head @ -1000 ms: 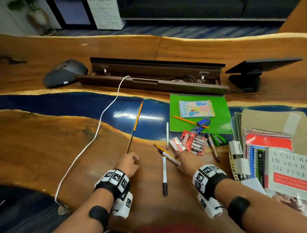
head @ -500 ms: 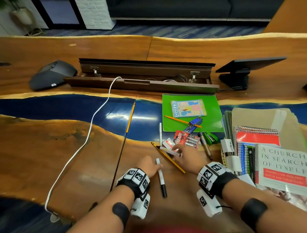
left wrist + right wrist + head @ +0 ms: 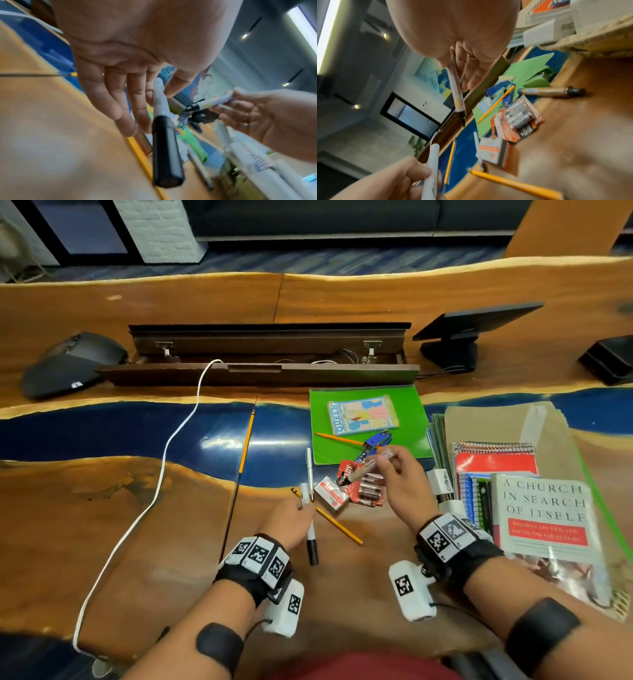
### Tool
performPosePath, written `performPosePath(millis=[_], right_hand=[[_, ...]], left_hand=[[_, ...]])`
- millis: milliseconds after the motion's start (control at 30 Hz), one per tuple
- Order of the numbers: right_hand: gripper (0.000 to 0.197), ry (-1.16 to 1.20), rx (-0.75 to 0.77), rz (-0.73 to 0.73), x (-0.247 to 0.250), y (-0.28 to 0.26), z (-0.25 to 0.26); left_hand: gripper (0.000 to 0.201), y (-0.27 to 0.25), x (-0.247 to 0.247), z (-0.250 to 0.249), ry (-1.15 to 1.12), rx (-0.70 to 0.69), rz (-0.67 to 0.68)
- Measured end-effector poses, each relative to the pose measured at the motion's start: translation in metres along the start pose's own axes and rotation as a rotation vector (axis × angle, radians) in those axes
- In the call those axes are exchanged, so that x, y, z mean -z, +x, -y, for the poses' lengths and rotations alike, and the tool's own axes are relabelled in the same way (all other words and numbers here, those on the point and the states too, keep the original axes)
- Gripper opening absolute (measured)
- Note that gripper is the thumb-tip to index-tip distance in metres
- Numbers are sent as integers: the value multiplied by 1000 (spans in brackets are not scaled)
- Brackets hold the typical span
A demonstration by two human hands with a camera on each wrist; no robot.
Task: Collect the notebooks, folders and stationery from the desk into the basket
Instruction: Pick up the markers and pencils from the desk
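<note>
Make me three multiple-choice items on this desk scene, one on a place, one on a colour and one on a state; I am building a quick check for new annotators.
1. Where does the small illustrated booklet lie?
A. on the green folder
B. in the basket
C. on the blue strip of the desk

2. What colour is the cap of the marker in the left hand?
A. red
B. black
C. green

3. What is the right hand doing?
A. lying flat on the desk
B. pressing on the battery pack
C. holding a pen lifted off the desk

Key: 1 A, the booklet rests on the green folder. 2 B, the marker gripped by the left hand ends in a black cap. 3 C, the right hand pinches a pen above the battery pack.
</note>
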State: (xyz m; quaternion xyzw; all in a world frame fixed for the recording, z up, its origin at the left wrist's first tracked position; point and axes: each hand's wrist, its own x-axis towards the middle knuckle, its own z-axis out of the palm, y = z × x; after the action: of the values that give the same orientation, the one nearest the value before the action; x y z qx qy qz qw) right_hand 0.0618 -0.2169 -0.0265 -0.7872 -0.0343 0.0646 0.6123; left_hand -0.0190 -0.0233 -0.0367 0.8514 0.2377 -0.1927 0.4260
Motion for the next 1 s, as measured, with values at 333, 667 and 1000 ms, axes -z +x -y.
performPosePath(millis=[333,667,1000], right_hand=[[32,13,91,-209,68,-4,29],[42,23,-122,-458,195,-40,-6],[25,-431,-424,-528,302,-65,-65]], left_hand=[[21,-27,-14,-109,-81,-320,36],[30,-40,-104,-177,56,-477,296],[44,-45,-180,-212,51,-526,390]])
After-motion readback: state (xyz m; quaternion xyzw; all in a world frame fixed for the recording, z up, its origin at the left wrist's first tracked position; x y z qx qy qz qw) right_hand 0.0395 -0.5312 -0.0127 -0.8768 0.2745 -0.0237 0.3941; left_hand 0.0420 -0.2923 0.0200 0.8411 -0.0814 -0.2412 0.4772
